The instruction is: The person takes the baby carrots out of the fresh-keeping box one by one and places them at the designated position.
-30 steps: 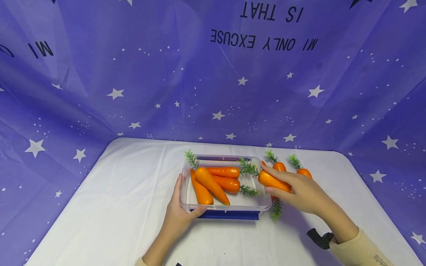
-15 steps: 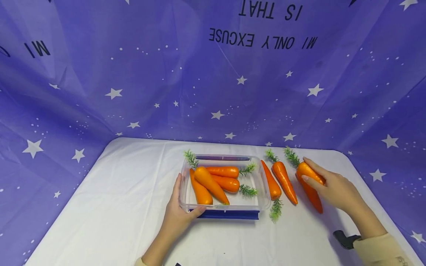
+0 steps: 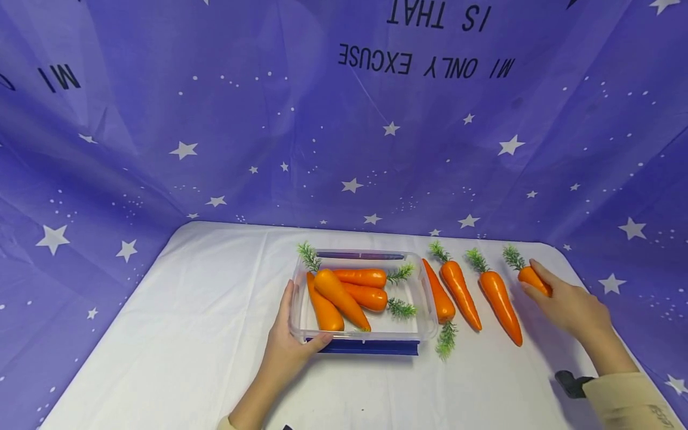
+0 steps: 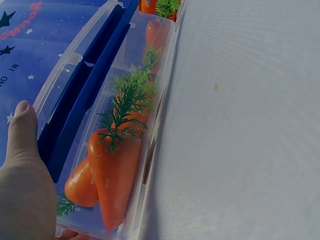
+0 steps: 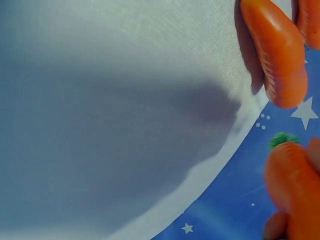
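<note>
In the head view my left hand [image 3: 290, 337] grips the left front corner of a clear plastic food container [image 3: 430, 325], thumb over the rim. Several carrots with green leafy tops lie inside, one orange carrot [image 3: 341, 298] crossing over the others. The left wrist view shows carrots [image 4: 117, 175] through the clear wall, beside a blue clip flap [image 4: 82, 100]. My right hand [image 3: 572, 310] holds a carrot [image 3: 531, 279] by its thick end at the table's right side; my fingers hide its lower part. The right wrist view catches this carrot [image 5: 290, 180] at the edge.
Right of the container, three carrots lie in a row on the white tablecloth [image 3: 188, 334]: one leaf-end forward [image 3: 439, 295], a middle carrot [image 3: 460, 295] and a right-hand carrot [image 3: 501, 307]. A purple star-printed curtain [image 3: 344, 149] stands behind the table.
My right hand has carried the carrot from the container's right rim to the right, past the three carrots on the cloth. My left hand and the container have stayed in place.
</note>
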Motion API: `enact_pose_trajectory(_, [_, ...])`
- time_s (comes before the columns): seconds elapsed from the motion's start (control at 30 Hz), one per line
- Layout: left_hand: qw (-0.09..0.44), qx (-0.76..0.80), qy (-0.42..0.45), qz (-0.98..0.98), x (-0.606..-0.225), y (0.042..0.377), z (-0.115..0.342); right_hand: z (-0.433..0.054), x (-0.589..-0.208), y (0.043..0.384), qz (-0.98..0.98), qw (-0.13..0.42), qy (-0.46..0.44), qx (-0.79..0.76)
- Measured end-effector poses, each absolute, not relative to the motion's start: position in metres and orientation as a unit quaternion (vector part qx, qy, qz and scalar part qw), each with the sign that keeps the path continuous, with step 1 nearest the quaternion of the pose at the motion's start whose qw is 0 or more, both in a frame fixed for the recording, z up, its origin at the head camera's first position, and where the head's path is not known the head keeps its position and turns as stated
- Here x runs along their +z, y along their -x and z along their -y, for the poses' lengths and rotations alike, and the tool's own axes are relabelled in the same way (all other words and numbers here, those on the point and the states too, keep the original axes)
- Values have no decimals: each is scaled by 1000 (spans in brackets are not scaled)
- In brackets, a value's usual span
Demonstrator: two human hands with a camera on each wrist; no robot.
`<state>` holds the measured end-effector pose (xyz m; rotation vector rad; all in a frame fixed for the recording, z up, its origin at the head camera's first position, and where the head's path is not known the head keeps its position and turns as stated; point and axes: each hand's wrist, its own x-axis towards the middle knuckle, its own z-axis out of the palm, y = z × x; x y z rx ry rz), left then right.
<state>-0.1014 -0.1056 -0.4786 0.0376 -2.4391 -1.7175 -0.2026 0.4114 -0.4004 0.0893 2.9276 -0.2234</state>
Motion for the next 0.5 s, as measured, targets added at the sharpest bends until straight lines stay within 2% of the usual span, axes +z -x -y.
enact_pose_trajectory(0.33, [74,-577,-16,813,-478,101,105,-413,-408,206,-986,162,-39,-28])
enact_pose_trajectory(0.5, [73,-579,-19,812,-477,101,105,-413,-411,209,-985,169,-31,-20])
